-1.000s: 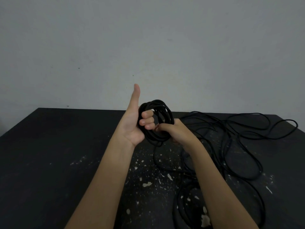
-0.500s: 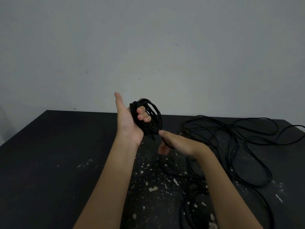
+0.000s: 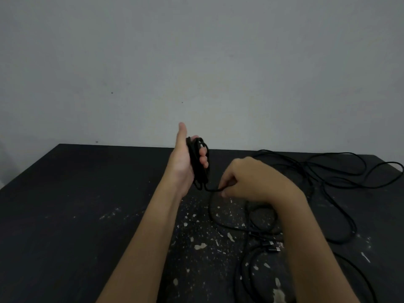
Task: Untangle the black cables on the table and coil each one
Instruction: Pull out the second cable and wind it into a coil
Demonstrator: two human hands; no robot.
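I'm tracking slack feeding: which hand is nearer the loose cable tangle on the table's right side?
Right. The right hand pinches a strand just left of the tangle; the left hand is farther left, gripping the coil.

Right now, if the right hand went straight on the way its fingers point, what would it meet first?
Probably the coil of black cable held in the left hand. The right hand pinches the strand leading to its lower end; nothing lies between, though depth is unclear.

Head view, forward-down, seemingly near table point(image 3: 65, 215).
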